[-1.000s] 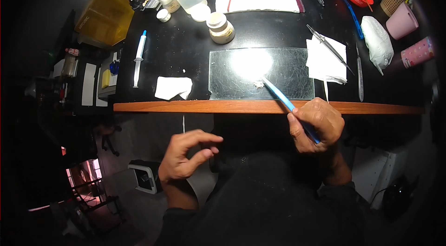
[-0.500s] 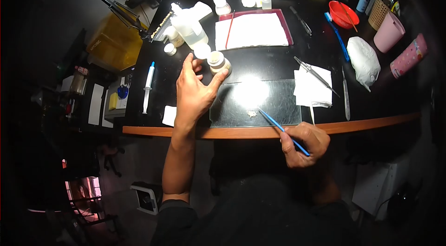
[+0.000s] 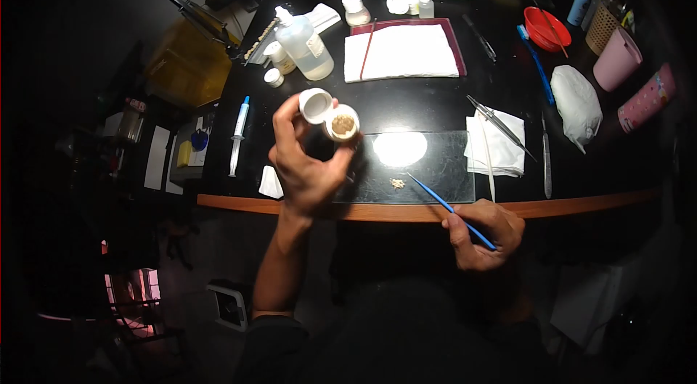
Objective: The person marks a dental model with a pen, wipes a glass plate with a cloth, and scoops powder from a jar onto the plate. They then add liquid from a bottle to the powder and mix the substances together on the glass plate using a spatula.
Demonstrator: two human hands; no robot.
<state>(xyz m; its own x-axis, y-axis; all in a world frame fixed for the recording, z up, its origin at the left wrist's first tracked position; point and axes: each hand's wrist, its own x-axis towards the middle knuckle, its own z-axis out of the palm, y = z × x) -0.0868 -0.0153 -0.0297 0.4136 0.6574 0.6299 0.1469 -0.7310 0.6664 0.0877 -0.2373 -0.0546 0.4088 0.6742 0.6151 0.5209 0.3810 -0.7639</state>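
My left hand [image 3: 308, 166] grips a small white jar [image 3: 342, 124] tilted toward me, its flip lid [image 3: 316, 106] open and beige powder visible inside. Below and to the right, my right hand [image 3: 488, 233] holds a thin blue stick-like tool [image 3: 443, 201] like a pen. The tool's tip is close to a small heap of pale powder [image 3: 397, 184] on a glass slab [image 3: 435, 159]. Light from above makes a bright round glare on the slab. Beyond the jar stands a clear squeeze bottle [image 3: 308, 50].
A folded white towel [image 3: 406, 50] with a red-handled brush lies on a maroon tray. Right of the slab, metal tweezers [image 3: 501, 127] rest on a tissue [image 3: 501, 155]. A syringe [image 3: 239, 137] lies left; a red bowl [image 3: 544, 28] and pink cup [image 3: 617, 68] stand at right.
My left hand has brought the jar nearer and tipped it toward me, so its inside now shows. My right hand with the blue tool has stayed near the powder heap. The view has shifted slightly.
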